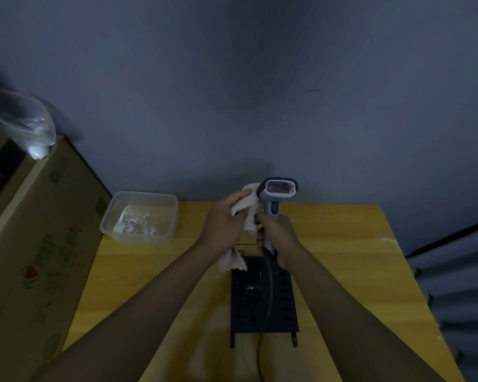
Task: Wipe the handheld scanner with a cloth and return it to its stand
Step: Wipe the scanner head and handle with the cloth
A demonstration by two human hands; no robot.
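Note:
The handheld scanner (277,193) is grey and white with a dark reddish window, held upright above the yellow table (342,257). My right hand (278,239) grips its handle from below. My left hand (226,221) holds a pale pink cloth (250,206) pressed against the left side of the scanner's head; a loose end of the cloth hangs down below my wrist. The black perforated stand (264,301) lies flat on the table under my hands. The scanner's dark cable runs down over the stand toward me.
A clear plastic tub (140,216) with whitish contents sits at the table's back left corner. A large cardboard box (36,244) stands left of the table, with a clear plastic bottle (28,125) on top. A grey wall is behind; slatted surface at right.

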